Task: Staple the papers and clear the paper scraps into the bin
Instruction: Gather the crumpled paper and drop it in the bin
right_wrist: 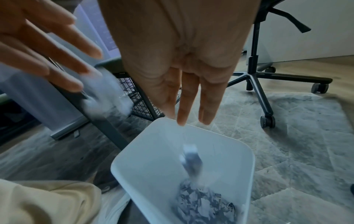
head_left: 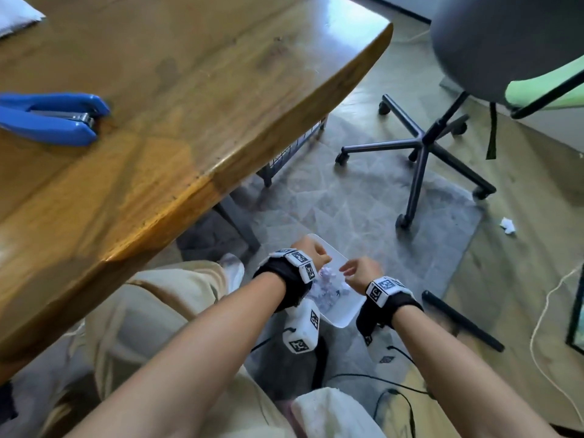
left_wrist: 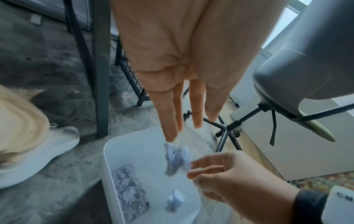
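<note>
A white bin (head_left: 343,315) (left_wrist: 132,145) (right_wrist: 226,148) stands on the rug below the table's corner, with crumpled printed scraps (left_wrist: 130,192) (right_wrist: 206,207) at its bottom. Both hands hang over it. My left hand (head_left: 311,252) (left_wrist: 184,125) points its straight fingers down, and a blurred scrap (left_wrist: 177,158) falls just under them. My right hand (head_left: 360,268) (right_wrist: 189,118) also has straight fingers spread downward, with another scrap (right_wrist: 191,160) dropping into the bin. A blue stapler (head_left: 53,116) lies on the wooden table (head_left: 189,105) at the left.
A grey office chair on a wheeled base (head_left: 423,147) stands to the right on the rug. One paper scrap (head_left: 508,225) lies on the floor further right. A black wire rack (head_left: 294,150) sits under the table, whose dark leg (head_left: 237,222) is near the bin. Cables trail by my feet.
</note>
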Action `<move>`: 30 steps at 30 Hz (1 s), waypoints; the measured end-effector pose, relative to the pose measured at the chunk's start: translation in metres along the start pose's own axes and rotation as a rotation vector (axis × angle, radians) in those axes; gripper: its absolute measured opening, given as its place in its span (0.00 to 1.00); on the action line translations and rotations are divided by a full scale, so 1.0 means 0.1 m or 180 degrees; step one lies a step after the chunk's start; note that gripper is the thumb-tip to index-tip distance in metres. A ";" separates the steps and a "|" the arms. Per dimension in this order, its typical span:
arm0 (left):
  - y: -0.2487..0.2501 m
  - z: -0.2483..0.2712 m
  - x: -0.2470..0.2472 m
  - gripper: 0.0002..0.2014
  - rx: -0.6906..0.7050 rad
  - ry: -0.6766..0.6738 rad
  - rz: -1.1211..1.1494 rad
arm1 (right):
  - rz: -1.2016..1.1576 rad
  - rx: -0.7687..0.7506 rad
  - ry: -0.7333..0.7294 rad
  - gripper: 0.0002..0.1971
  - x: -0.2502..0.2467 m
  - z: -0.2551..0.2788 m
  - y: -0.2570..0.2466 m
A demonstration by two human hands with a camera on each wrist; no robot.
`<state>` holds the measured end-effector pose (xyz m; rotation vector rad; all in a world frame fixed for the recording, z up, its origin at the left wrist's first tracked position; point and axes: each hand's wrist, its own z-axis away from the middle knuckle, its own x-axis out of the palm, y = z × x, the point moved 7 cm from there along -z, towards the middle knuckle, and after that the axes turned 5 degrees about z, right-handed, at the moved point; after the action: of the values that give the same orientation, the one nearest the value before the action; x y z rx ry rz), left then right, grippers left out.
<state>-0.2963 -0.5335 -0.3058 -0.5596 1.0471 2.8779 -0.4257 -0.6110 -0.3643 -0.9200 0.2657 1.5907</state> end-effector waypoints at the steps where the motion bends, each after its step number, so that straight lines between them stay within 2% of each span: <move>1: -0.02 -0.01 0.00 0.13 -0.0032 -0.0005 0.0057 | -0.0049 0.0050 0.0080 0.16 -0.02 0.00 -0.01; 4: -0.08 -0.01 -0.04 0.15 -0.0045 -0.0038 -0.0005 | -0.0140 0.0085 0.0158 0.17 -0.06 -0.03 -0.04; 7: -0.14 0.00 -0.18 0.15 0.0046 0.0104 -0.0308 | -0.0182 0.0068 0.0163 0.16 -0.05 -0.06 -0.05; 12: -0.25 0.02 -0.37 0.13 0.0072 0.0280 -0.0314 | -0.0047 0.0014 0.0094 0.08 -0.06 -0.03 -0.08; 17: -0.14 0.14 -0.43 0.11 0.0457 0.0055 -0.1211 | 0.0099 -0.0103 -0.0125 0.14 -0.10 0.03 -0.21; 20: 0.00 0.25 -0.48 0.08 0.0622 0.0064 -0.1569 | 0.0308 -0.0255 -0.0121 0.13 -0.14 0.11 -0.37; 22: 0.09 0.35 -0.52 0.08 0.0693 0.0024 -0.1676 | 0.0542 -0.0316 -0.0165 0.09 -0.17 0.18 -0.50; 23: 0.13 0.40 -0.54 0.10 0.0699 -0.0024 -0.1726 | 0.0657 -0.0355 -0.0241 0.09 -0.18 0.24 -0.58; 26: 0.29 0.57 -0.66 0.19 0.0868 -0.0091 -0.1739 | 0.0959 -0.0516 -0.0412 0.18 -0.26 0.44 -0.84; 30: 0.52 1.00 -0.86 0.19 0.1239 0.0039 -0.1650 | 0.1296 -0.0980 -0.0235 0.15 -0.65 0.81 -1.38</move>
<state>-0.2560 -0.5032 -0.1739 -0.6936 1.2055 2.1628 -0.3349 -0.5723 -0.2230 -1.0870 0.1642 2.0781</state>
